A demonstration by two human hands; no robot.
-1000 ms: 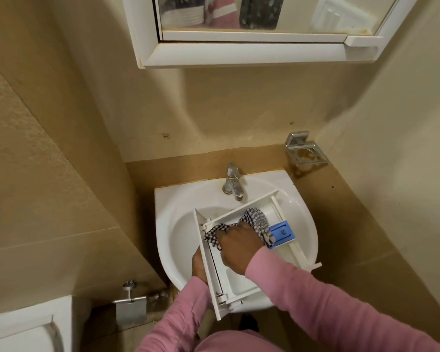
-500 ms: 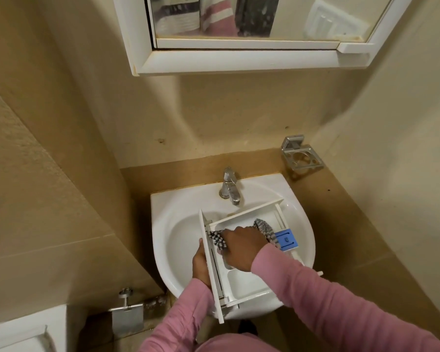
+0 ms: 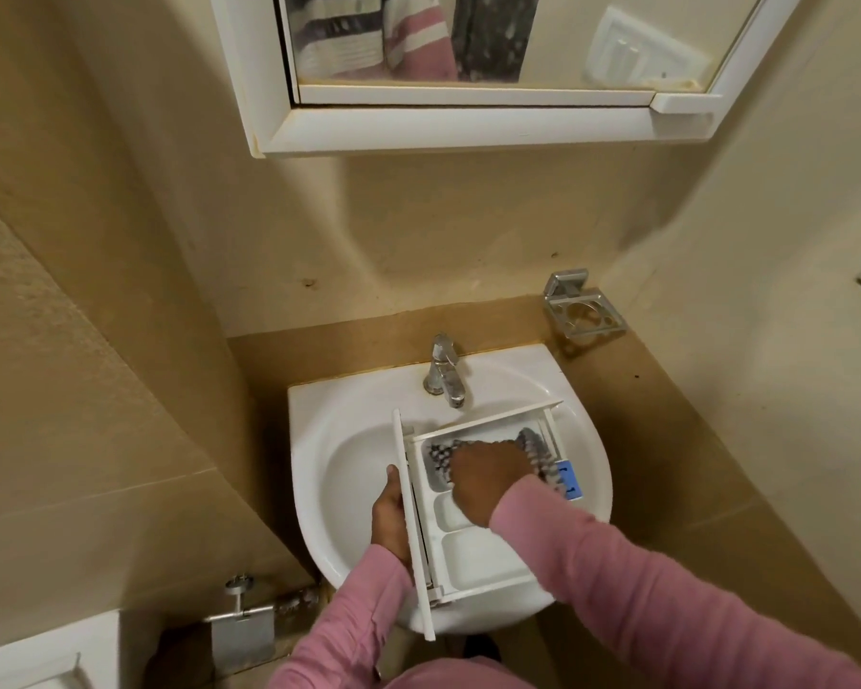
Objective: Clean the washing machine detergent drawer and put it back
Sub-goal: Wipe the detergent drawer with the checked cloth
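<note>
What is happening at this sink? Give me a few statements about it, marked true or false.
1. The detergent drawer is held over the sink. True.
2. The left hand hangs free. False: it grips the drawer's front panel.
3. The right hand holds a checked cloth inside the drawer. True.
4. Water streams from the tap. False: no stream shows.
5. The small insert at the drawer's right edge is red. False: it is blue.
</note>
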